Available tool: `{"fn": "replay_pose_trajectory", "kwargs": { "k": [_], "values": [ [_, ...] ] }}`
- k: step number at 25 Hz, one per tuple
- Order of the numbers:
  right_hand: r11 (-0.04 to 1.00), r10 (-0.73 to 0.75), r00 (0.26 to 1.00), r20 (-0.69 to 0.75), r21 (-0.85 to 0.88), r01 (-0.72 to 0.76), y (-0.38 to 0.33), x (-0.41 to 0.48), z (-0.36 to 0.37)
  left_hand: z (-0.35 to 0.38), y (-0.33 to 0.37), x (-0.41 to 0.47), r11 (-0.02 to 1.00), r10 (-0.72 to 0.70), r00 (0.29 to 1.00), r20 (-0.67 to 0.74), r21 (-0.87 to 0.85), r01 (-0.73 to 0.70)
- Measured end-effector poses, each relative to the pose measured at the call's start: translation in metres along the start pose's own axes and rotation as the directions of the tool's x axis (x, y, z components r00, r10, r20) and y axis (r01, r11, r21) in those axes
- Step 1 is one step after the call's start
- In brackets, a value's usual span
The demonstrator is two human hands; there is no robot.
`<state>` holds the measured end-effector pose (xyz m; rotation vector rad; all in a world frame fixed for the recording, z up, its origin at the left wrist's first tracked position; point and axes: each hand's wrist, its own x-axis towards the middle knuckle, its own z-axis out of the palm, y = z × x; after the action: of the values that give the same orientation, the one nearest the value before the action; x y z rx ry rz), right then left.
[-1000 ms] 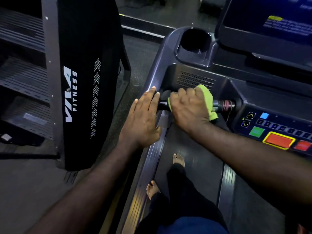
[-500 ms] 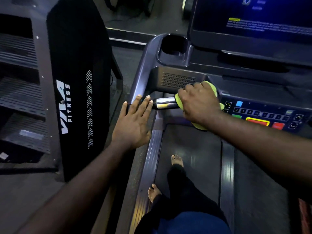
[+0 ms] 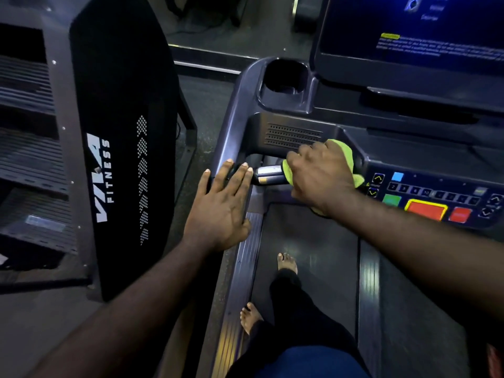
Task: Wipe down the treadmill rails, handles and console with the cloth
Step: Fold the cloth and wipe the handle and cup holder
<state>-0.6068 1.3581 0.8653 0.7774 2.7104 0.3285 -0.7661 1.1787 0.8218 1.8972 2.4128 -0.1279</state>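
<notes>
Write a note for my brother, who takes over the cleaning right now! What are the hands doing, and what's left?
Left hand: flat, fingers straight, resting on the treadmill's side arm.
Right hand: grips the green cloth wrapped round the front handle.
Done: that handle is mid-wipe; whether anything else is clean cannot be told.
Left: probably the bare end of the handle, the side rails and the console.

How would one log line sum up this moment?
step: handle bar wipe | right hand: grips cloth around handle bar | left hand: flat on side rail
</notes>
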Motion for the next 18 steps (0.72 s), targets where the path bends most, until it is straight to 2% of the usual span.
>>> {"fn": "replay_pose_trajectory", "kwargs": {
  "k": [3,4,5,8,11,13,15,18],
  "values": [
    [0.987,-0.001,0.951,0.309,0.152,-0.049,0.016,0.040,-0.039,-0.004,0.002,0.000,0.999,-0.005,1.000,-0.002,-0.044,0.005],
    [0.986,0.014,0.926,0.377,0.148,-0.075,0.016,0.045,-0.045,-0.005,0.003,0.000,0.997,-0.024,1.000,-0.013,-0.072,0.023],
    [0.989,0.021,0.933,0.359,0.128,-0.071,0.010,0.046,-0.044,-0.006,0.003,-0.001,0.993,-0.051,0.998,-0.023,-0.111,0.048],
    [0.994,0.096,0.992,0.079,-0.064,-0.091,-0.041,0.028,-0.015,-0.004,0.000,0.002,0.974,-0.092,0.995,-0.044,-0.210,0.080],
    [0.993,0.100,0.985,-0.137,0.071,-0.091,-0.091,0.044,-0.002,0.001,-0.002,0.005,0.984,-0.071,0.997,-0.043,-0.164,0.063],
    [0.995,0.028,0.990,-0.139,0.104,-0.014,-0.093,0.048,-0.003,0.004,-0.003,0.005,0.987,-0.055,0.998,-0.038,-0.151,0.049],
    [0.998,0.001,0.990,-0.141,0.057,0.008,-0.075,0.035,-0.001,0.005,-0.003,0.004,0.990,-0.053,0.998,-0.041,-0.130,0.047],
    [0.996,0.089,0.993,-0.081,0.026,-0.087,-0.023,-0.001,0.009,0.005,-0.003,0.002,0.989,-0.055,0.997,-0.052,-0.139,0.047]
  ]
}}
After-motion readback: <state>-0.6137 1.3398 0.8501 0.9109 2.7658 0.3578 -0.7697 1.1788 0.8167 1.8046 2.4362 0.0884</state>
